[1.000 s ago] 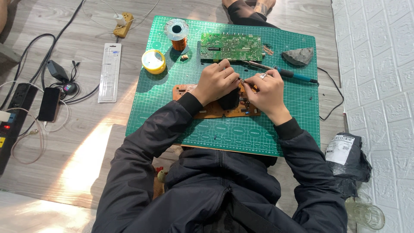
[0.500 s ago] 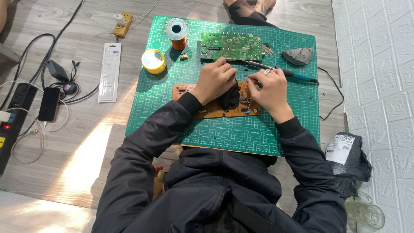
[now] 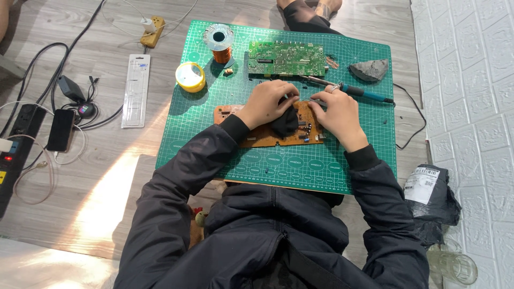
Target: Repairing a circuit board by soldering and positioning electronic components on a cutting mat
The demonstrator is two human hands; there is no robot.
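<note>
A brown circuit board (image 3: 261, 135) lies on the green cutting mat (image 3: 300, 166). My left hand (image 3: 266, 103) curls over a bulky black part (image 3: 285, 124) at the board's middle and grips its top. My right hand (image 3: 337, 111) rests on the board's right end, its fingertips bent down on the upper edge close to my left hand. Just beyond my fingers lies a soldering iron (image 3: 356, 91) with a teal handle. What my fingertips pinch is hidden.
A green circuit board (image 3: 286, 58), a solder spool (image 3: 219, 44), a yellow round tin (image 3: 190, 76) and a grey lump (image 3: 369, 69) sit at the mat's far side. On the left floor lie a power strip (image 3: 16, 144), a phone (image 3: 60, 130) and cables. A black bag (image 3: 431, 198) sits at the right.
My right hand has dropped from near the soldering iron onto the brown board's right end. My left hand stays on the black part, shifted slightly.
</note>
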